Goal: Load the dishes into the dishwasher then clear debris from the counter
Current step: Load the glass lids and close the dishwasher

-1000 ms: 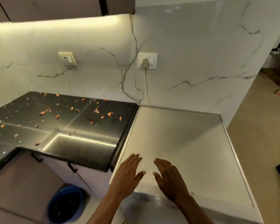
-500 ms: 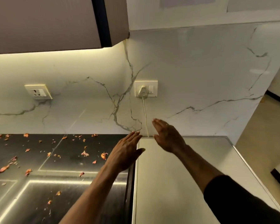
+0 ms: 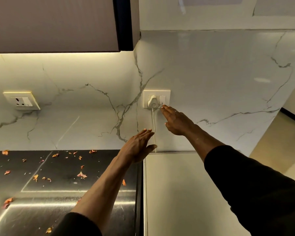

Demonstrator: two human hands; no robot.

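Debris point(image 3: 81, 175), lower left, was judged light, brittle; palm-sweeping advised. L hand point(image 3: 136, 148), R hand point(image 3: 177, 122) were held flat, empty.

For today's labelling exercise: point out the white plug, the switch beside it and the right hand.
white plug point(image 3: 153, 101), head view, its body.
switch point(image 3: 162, 99), head view, its rocker face.
right hand point(image 3: 179, 122), head view, back of the hand.

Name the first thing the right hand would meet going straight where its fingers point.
The switch on the wall socket plate, beside the white plug; the right hand looks nearly touching it.
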